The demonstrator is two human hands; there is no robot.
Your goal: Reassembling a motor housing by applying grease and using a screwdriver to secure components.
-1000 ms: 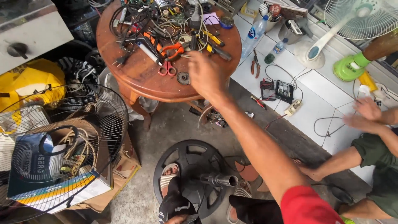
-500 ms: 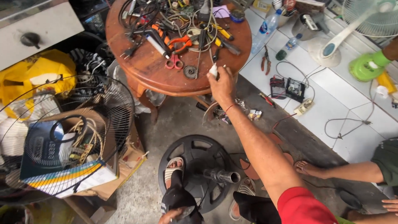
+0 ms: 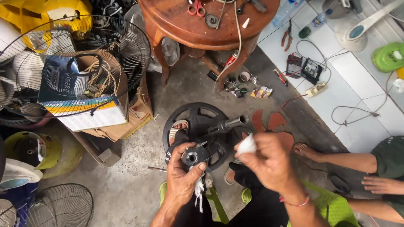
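Head view, looking down past the knees to a grey concrete floor (image 3: pixel 139 185).

The left hand (image 3: pixel 182 180) is closed around a small dark metal motor part with a round silver bearing hole (image 3: pixel 192 157), held in front of the lap; the thumb is laid along its lower edge. A shred of white cloth (image 3: pixel 198 190) hangs below the same hand.

The right hand (image 3: pixel 269 162) is raised just beside it, fingers curled, with a small white wad (image 3: pixel 247 145) pinched at the fingertips. A thin red band (image 3: pixel 294 203) is seen on that wrist.

Below the hands, a round black fan base with a short grey upright tube (image 3: pixel 202 126) lies on the floor; a sandalled foot (image 3: pixel 179 128) rests on it. A brown fan blade (image 3: pixel 271 126) lies just beside the base.

Further off, a round brown wooden table (image 3: pixel 176 21) bearing red-handled scissors (image 3: pixel 194 7) is noted. To the left, wire fan guards (image 3: pixel 84 63) and a cardboard box (image 3: pixel 126 122) are stacked.

At the right edge, another person's bare foot (image 3: pixel 304 149) and hand (image 3: pixel 376 184) are seen on a white tiled floor (image 3: pixel 357 105).
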